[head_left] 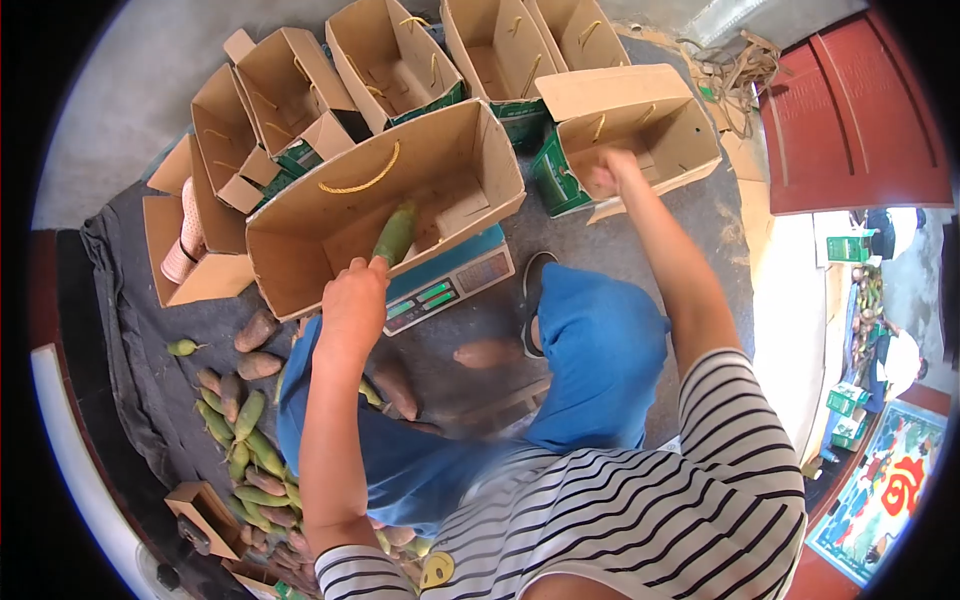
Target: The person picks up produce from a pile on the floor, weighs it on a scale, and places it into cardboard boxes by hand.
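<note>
My left hand (355,300) is closed around the lower end of a green radish (397,235). The radish points up into an open cardboard carton (290,255) with a yellow cord handle. That carton stands on a blue digital scale (450,290) with lit green displays. Off to the right, my right hand (615,172) reaches over the opening of another carton (690,150), green on its outside. Motion smears its fingers, so I cannot make out whether they hold anything.
Several open cartons (390,60) stand in a row at the back. Green radishes (262,450) and brownish-pink roots (258,330) lie on the dark ground cloth at left. A pink root (488,353) lies between my feet. A red door (860,120) and other people (900,360) appear at right.
</note>
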### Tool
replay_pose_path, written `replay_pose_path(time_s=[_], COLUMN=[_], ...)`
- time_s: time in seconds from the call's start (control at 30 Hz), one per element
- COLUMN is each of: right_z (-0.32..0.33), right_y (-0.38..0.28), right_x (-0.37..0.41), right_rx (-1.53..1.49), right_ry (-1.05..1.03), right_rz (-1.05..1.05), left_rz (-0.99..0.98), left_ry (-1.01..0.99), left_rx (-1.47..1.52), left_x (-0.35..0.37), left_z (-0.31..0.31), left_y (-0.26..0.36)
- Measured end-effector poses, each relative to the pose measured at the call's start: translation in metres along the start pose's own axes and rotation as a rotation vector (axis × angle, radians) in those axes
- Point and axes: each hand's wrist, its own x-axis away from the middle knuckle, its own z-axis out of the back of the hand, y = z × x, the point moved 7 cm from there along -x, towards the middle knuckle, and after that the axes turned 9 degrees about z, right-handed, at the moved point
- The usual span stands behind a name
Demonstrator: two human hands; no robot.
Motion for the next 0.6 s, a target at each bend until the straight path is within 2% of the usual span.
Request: replay_pose_path(time_s=[0.07, 0.17, 0.23, 0.3, 0.37, 0.4, 0.47, 0.5, 0.6], right_z=[0.033, 0.055, 0.068, 0.090, 0.101, 0.115, 0.125, 0.123, 0.130], right_y=[0.033, 0.047, 0.064, 0.074, 0.064, 0.061, 0.036, 0.028, 0.046], right_x=[0.045, 0.056, 0.055, 0.066, 0.111, 0.117, 0.136, 0.138, 0.124], right_rx=[-0.027, 0.164, 0.221, 0.035, -0.499, -0.571, -0.577, -0.650, -0.459], right_ry=[0.095, 0.030, 0.052, 0.080, 0.095, 0.095, 0.077, 0.052, 0.121], right_rz=[-0.086, 0.092, 0.300, 0.257, 0.031, 0.062, 0.059, 0.123, 0.141], left_rz=[-0.005, 0.003, -0.001, 0.005, 0.010, 0.012, 0.017, 0.015, 0.014], left_ry=[0.002, 0.012, 0.010, 0.005, 0.005, 0.006, -0.001, -0.003, -0.001], left_rx=[0.005, 0.004, 0.012, 0.019, 0.022, 0.018, 0.003, -0.003, 0.018], left_x=[0.002, 0.001, 0.001, 0.001, 0.000, -0.001, 0.000, -0.001, -0.001], left_z=[-0.002, 0.000, 0.002, 0.002, 0.000, 0.000, -0.002, -0.002, -0.001], left_y=[0.001, -0.001, 0.001, 0.001, 0.001, 0.001, -0.002, -0.002, 0.001])
